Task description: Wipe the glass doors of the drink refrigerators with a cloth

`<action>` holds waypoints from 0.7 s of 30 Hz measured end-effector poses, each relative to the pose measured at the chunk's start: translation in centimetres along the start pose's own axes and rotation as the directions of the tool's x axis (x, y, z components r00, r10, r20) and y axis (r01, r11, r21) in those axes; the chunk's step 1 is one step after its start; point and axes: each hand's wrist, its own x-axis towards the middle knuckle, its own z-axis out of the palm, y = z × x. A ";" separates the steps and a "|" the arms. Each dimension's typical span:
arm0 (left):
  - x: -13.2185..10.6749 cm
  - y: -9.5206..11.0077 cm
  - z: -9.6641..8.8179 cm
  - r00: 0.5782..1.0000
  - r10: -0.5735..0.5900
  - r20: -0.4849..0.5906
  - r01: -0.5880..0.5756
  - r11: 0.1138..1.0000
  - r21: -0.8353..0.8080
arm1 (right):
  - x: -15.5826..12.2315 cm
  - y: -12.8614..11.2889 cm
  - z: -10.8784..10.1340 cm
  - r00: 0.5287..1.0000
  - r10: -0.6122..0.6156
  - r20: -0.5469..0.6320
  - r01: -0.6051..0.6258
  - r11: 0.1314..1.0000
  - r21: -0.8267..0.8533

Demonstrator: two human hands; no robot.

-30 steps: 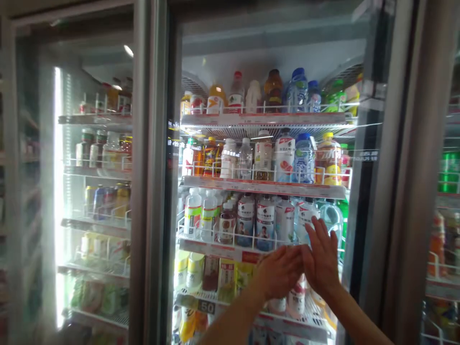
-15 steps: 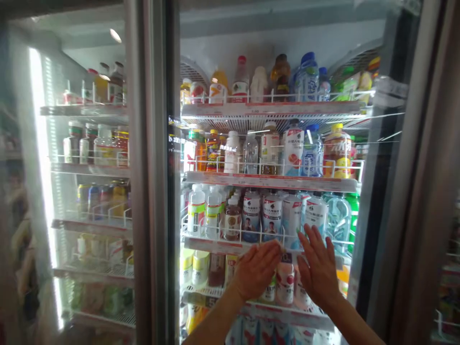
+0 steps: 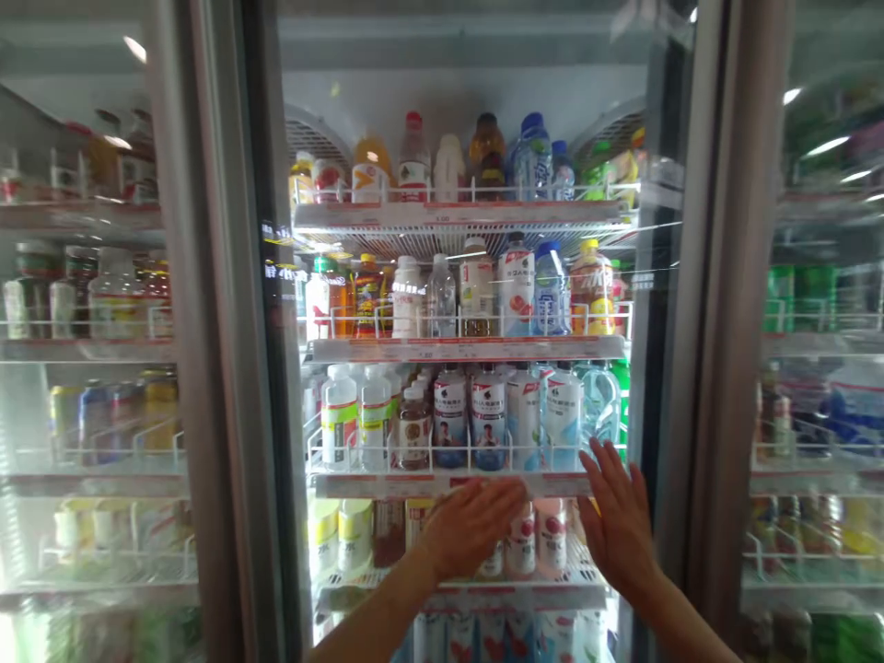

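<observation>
Both bare hands are raised before a glass-fronted drinks fridge. My left hand (image 3: 473,525) has its fingers stretched out together, pointing right, in front of the fourth shelf's bottles. It holds nothing. My right hand (image 3: 617,516) is upright with fingers extended and thumb apart, also holding nothing, near the shelf's right end. Whether either hand touches the glass, I cannot tell. Behind them, the third shelf (image 3: 387,484) carries dark-blue labelled bottles (image 3: 489,419), pale-blue labelled bottles (image 3: 563,419) and a large clear bottle (image 3: 599,401). Pink-capped bottles (image 3: 551,534) show between the hands.
A metal door frame (image 3: 217,331) stands at left, another upright frame (image 3: 718,331) at right. Upper shelves (image 3: 470,350) hold several assorted drink bottles behind white wire rails. Neighbouring fridge sections with bottles (image 3: 114,295) and green cans (image 3: 815,295) flank this one.
The view has swung right, so the fridge appears further left and the right-hand section has come into sight. My hands are slightly further apart. Both remain flat and hold nothing.
</observation>
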 end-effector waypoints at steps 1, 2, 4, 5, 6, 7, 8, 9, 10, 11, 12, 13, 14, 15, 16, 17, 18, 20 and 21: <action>2.0 -0.7 0.2 1.000 -0.025 0.003 0.025 1.000 0.015 | 0.0 0.4 -0.1 1.000 0.011 -0.005 -0.011 1.000 -0.005; 4.1 -1.8 0.3 0.994 -0.110 -0.005 0.110 0.993 0.037 | 0.1 0.8 -0.3 1.000 0.027 -0.013 -0.027 1.000 -0.008; 8.3 -4.0 0.4 0.939 -0.336 -0.068 0.341 0.937 0.073 | 0.1 1.7 -0.8 0.998 0.055 -0.036 -0.055 0.998 -0.011; 9.9 -4.5 0.5 0.922 -0.379 -0.075 0.385 0.920 0.076 | 0.0 2.1 -1.1 0.997 0.061 -0.043 -0.061 0.998 -0.011; 11.0 -4.4 0.7 0.926 -0.372 -0.062 0.376 0.924 0.071 | -0.2 2.5 -1.3 0.997 0.064 -0.046 -0.065 0.998 -0.011; 11.3 -3.6 0.8 0.951 -0.309 -0.028 0.310 0.949 0.056 | -0.5 2.8 -1.6 0.997 0.064 -0.043 -0.065 0.998 -0.013; 11.1 -2.3 1.0 0.982 -0.190 0.021 0.190 0.981 0.027 | -1.0 3.0 -1.9 0.997 0.062 -0.034 -0.063 0.998 -0.018; 10.2 -0.6 1.2 0.997 -0.041 0.072 0.042 0.999 -0.013 | -1.5 3.3 -2.2 0.998 0.061 -0.023 -0.061 0.998 -0.024; 9.1 1.2 1.4 0.985 0.125 0.118 -0.117 0.991 -0.070 | -2.1 3.5 -2.5 0.998 0.061 -0.011 -0.061 0.998 -0.034; 8.0 2.8 1.6 0.957 0.254 0.143 -0.238 0.964 -0.116 | -2.6 3.7 -2.8 0.998 0.061 0.000 -0.061 0.997 -0.045; 7.1 3.9 1.8 0.928 0.333 0.165 -0.310 0.939 -0.147 | -3.0 4.0 -3.0 0.998 0.058 0.006 -0.057 0.997 -0.055; 6.8 4.3 1.9 0.910 0.377 0.174 -0.350 0.922 -0.165 | -3.2 4.3 -3.1 0.999 0.054 0.009 -0.053 0.997 -0.063; 7.1 4.1 2.0 0.912 0.370 0.175 -0.344 0.925 -0.161 | -3.3 4.6 -3.3 0.998 0.055 0.004 -0.054 0.996 -0.069; 8.1 3.4 2.1 0.933 0.317 0.168 -0.296 0.945 -0.140 | -3.1 4.9 -3.4 0.998 0.062 -0.007 -0.062 0.995 -0.072; 9.7 2.3 2.1 0.960 0.234 0.152 -0.218 0.969 -0.112 | -2.9 5.3 -3.4 0.997 0.075 -0.024 -0.076 0.994 -0.073; 11.6 1.1 2.2 0.985 0.118 0.128 -0.109 0.991 -0.075 | -2.5 5.6 -3.5 0.995 0.092 -0.044 -0.095 0.993 -0.073; 13.5 0.1 2.3 0.995 0.012 0.102 -0.007 0.999 -0.051 | -2.2 5.9 -3.5 0.992 0.110 -0.061 -0.114 0.991 -0.072; 16.3 -0.5 2.5 0.993 -0.085 0.086 0.089 0.995 -0.043 | -1.5 6.3 -3.5 0.989 0.131 -0.069 -0.136 0.988 -0.072; 16.7 0.0 2.7 0.993 -0.061 0.099 0.067 0.996 -0.059 | -1.3 6.4 -3.6 0.989 0.134 -0.065 -0.139 0.988 -0.072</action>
